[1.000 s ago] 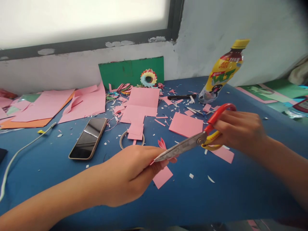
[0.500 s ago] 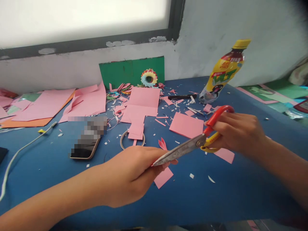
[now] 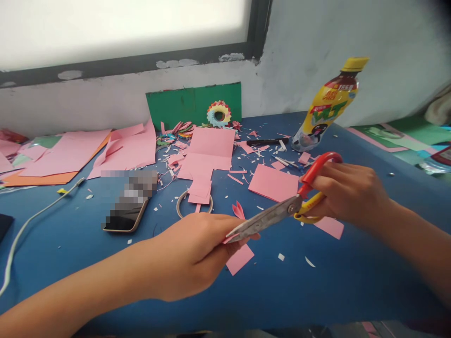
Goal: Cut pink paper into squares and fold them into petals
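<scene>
- Scissors (image 3: 262, 219), red-and-yellow handles: gripped in the fingers of the right hand (image 3: 348, 190); tips slightly parted.
- Pink paper piece (image 3: 229, 239): between scissor tips, pinched in left hand (image 3: 197, 256), over blue counter (image 3: 169, 314).

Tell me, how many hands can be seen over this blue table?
2: the left hand, near the middle, pinching pink paper, and the right hand, farther right, holding the scissors. No others show, and neither seems to hide another.

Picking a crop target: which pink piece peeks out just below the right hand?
The small pink piece below the yellow scissor handle; another pink piece shows below the left hand instead, and the larger pink rectangle lies left of the red handle.
</scene>
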Available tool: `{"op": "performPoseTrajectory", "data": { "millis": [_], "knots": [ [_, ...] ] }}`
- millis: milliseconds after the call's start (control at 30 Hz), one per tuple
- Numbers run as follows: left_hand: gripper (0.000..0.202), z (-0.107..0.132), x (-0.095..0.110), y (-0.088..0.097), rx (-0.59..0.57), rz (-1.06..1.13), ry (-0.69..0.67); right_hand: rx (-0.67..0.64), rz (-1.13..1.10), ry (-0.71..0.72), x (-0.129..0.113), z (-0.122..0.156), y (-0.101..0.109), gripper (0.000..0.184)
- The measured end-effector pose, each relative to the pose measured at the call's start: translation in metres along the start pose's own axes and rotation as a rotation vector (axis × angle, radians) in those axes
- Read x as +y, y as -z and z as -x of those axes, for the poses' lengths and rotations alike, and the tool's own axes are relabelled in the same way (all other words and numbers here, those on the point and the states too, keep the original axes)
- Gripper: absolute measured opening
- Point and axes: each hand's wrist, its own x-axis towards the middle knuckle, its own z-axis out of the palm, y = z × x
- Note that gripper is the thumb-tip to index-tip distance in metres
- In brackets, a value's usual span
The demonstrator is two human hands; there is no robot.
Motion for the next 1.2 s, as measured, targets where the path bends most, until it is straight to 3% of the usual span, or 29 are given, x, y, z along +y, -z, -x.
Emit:
{"op": "performPoseTrajectory", "data": {
  "millis": [233, 967, 1200],
  "knots": [
    [0.03, 0.0004, -0.0015, -0.0021, 0.024, -0.037, -0.023, -0.027, -0.05, 0.0, -0.0018, 0.0007, -0.0016, 0.023],
    [0.03, -0.0017, 0.0003, 0.001, -0.075, 0.047, 0.095, -0.093, -0.104, -0.008, -0.0047, -0.0006, 0.0003, 0.021],
    [0.03, -0.0025, -0.0009, -0.0009, -0.029, 0.031, 0.045, -0.092, -0.069, 0.014, -0.0033, -0.0007, 0.0025, 0.024]
  ]
}}
